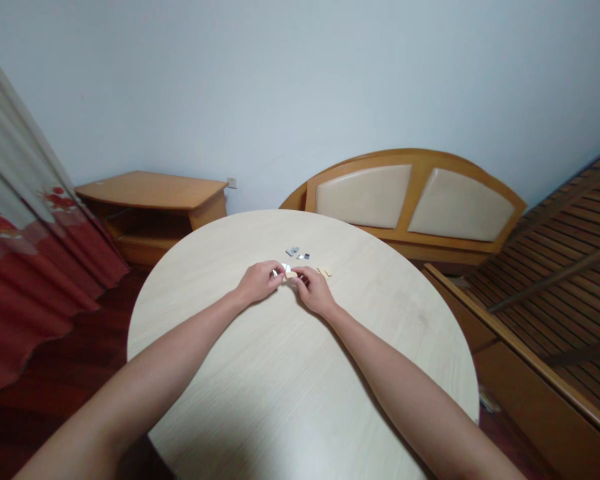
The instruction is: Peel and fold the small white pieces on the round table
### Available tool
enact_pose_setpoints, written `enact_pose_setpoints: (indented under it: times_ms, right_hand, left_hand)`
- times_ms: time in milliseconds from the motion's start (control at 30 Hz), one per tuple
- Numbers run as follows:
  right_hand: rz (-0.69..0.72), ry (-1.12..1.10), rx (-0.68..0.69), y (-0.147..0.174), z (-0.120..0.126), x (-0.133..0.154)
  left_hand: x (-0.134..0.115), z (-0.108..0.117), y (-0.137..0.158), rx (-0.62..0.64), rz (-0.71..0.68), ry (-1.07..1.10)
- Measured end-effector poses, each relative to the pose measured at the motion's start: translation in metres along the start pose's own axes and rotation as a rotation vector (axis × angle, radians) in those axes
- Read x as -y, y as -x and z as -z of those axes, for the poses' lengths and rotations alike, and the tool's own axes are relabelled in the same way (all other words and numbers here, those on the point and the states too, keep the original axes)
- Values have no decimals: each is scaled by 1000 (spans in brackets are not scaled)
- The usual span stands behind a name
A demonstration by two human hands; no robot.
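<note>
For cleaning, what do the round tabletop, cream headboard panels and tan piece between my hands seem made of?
Round tabletop: probably satin wood laminate; streaky grain. Cream headboard panels: perhaps leatherette; smooth, soft sheen. Tan piece: plastic or wood; matte, plain, too small to tell.

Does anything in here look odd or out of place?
Mainly one small item on the floor at right, between table and bed: it seems dropped, though too blurred to name. The bed's slats are exposed too. I see nothing spilled; small cream pieces lie loose beside the right hand.
</note>
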State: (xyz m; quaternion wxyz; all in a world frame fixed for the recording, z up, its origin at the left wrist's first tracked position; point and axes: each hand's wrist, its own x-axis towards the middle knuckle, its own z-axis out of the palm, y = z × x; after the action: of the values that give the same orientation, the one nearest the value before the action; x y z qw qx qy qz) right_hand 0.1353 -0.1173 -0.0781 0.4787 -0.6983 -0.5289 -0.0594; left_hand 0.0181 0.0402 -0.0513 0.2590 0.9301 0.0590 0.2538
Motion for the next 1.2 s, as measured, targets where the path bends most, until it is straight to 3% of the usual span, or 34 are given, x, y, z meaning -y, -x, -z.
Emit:
enact_pose_setpoints:
  times_ms: [267, 933, 1200]
  right_hand:
    - [-78, 38, -63, 1, 1, 2]
    - [7, 4, -45, 0, 0, 2]
    - [-1, -3, -30, 0, 0, 4]
  left_hand:
    - [-1, 0, 1, -23, -48, 14]
    - [2, -1, 0, 10, -100, 15]
    - [1, 0, 0, -16, -48, -13]
